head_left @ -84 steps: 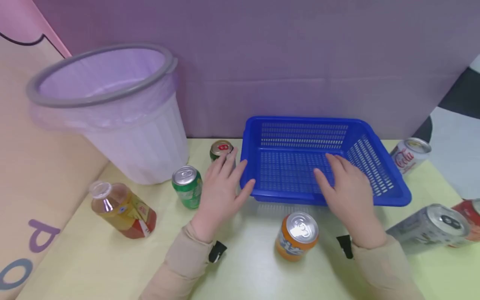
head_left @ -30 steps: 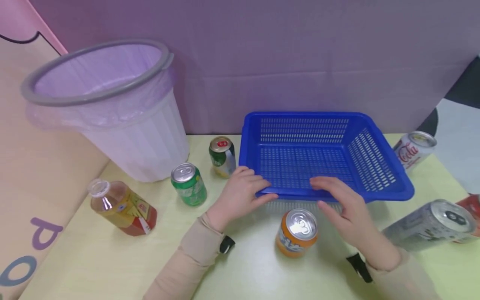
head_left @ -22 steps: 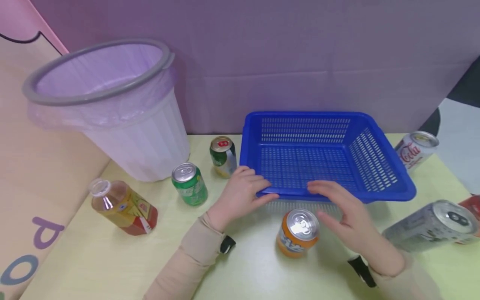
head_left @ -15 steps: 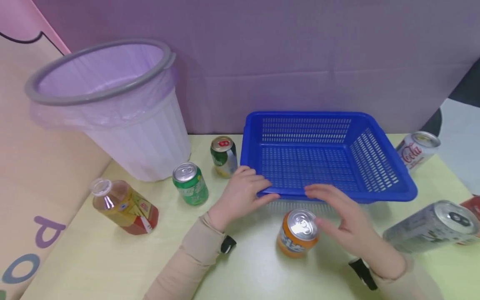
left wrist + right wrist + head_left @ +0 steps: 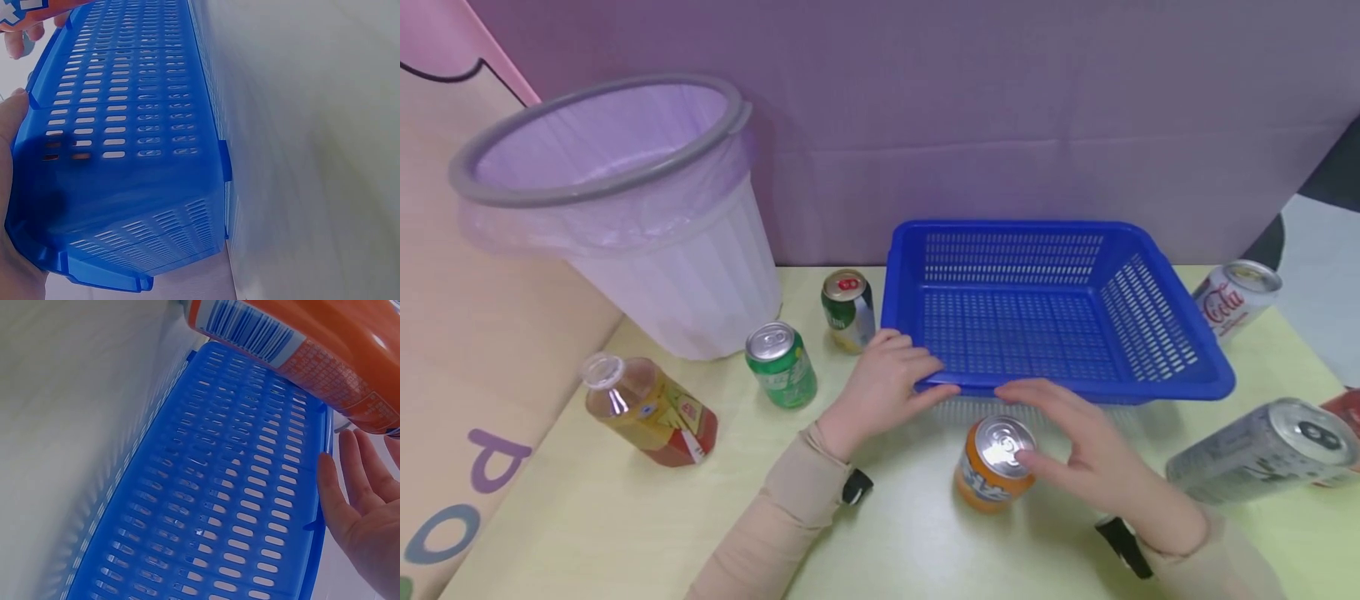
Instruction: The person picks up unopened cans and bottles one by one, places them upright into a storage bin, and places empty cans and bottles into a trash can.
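My left hand grips the front-left rim of a blue plastic basket, thumb in front and fingers over the edge. The basket's slotted side fills much of the left wrist view, the thumb at its rim. In front of it an orange soda can stands upright on the table. My right hand is spread just right of that can, its thumb over the lid and its fingertips by the basket's front rim; contact cannot be made out. The can's barcode side shows close up in the right wrist view.
A lined wastebasket stands back left. Nearby are a bottle of reddish drink, a green can and a dark green can. To the right are a Cola can, a tall grey can and a red can.
My left hand has come down from near the dark green can onto the basket rim. My right hand has left the basket's inside and shifted left toward the orange can.
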The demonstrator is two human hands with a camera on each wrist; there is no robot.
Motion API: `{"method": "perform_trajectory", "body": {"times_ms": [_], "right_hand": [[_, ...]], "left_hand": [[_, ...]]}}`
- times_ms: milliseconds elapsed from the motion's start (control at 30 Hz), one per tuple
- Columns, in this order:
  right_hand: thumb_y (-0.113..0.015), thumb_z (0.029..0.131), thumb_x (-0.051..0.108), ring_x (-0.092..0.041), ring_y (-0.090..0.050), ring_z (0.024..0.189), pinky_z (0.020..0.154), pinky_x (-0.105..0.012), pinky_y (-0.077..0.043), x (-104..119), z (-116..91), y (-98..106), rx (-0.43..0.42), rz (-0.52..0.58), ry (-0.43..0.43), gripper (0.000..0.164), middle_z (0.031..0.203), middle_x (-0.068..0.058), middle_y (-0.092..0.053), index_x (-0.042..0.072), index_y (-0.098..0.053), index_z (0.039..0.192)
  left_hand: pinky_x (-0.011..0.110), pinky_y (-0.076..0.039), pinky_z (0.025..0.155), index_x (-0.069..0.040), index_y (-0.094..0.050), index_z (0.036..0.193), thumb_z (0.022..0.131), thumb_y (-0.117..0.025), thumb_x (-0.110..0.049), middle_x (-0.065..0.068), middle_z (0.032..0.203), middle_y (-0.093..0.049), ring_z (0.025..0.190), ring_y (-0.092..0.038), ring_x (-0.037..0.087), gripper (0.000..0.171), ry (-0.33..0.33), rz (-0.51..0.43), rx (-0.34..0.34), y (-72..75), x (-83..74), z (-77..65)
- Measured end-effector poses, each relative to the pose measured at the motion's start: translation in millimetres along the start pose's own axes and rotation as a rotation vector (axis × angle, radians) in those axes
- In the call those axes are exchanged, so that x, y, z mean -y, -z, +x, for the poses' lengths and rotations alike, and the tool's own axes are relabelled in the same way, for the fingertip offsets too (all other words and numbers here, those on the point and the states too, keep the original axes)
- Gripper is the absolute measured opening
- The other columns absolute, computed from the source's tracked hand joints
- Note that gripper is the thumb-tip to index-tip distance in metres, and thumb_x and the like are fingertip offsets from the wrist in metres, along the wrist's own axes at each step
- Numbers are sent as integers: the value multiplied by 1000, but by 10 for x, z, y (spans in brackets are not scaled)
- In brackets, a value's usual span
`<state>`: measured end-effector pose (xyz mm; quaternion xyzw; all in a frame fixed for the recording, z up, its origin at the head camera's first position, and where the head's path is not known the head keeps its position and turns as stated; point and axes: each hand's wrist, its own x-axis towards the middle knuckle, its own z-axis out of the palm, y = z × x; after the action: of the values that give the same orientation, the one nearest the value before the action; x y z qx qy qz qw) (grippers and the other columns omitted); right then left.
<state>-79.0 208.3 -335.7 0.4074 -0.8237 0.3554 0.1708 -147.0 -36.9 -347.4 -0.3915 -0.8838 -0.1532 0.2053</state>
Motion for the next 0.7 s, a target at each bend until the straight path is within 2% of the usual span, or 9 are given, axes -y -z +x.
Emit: {"method": "perform_trajectory", "body": {"times_ms": [133, 367, 533, 700], "right_hand": [[-69, 85, 34, -5, -52, 117, 103, -14, -33, -15, -3, -16, 22, 1, -6, 51, 119, -7, -61, 5, -55, 124], [-79, 75, 31, -10, -54, 113, 101, -14, -35, -28, -16, -78, 27, 20, 16, 61, 117, -9, -61, 5, -55, 124], [-78, 76, 39, -12, -55, 111, 99, -17, -38, -33, -27, -108, 52, 24, 15, 62, 117, -8, -61, 4, -56, 123], [-80, 73, 40, -14, -56, 110, 93, -28, -47, 8, -27, -123, 86, 13, 5, 65, 118, -7, -60, 7, -56, 124]], "left_hand": [[32, -39, 87, -19, -68, 80, 87, -62, -47, -10, 71, -64, 67, -47, 9, 30, 2, 1, 1, 5, 1, 3], [32, -39, 87, -19, -68, 80, 87, -62, -47, -11, 71, -64, 67, -48, 8, 30, 0, 2, -8, 7, 3, 1], [32, -39, 87, -18, -67, 79, 87, -62, -47, -10, 71, -64, 67, -49, 9, 30, -11, 8, -18, 4, 1, -4], [32, -39, 87, -21, -66, 78, 87, -63, -47, -11, 71, -64, 67, -49, 8, 28, -15, 23, -30, 5, -6, -4]]}}
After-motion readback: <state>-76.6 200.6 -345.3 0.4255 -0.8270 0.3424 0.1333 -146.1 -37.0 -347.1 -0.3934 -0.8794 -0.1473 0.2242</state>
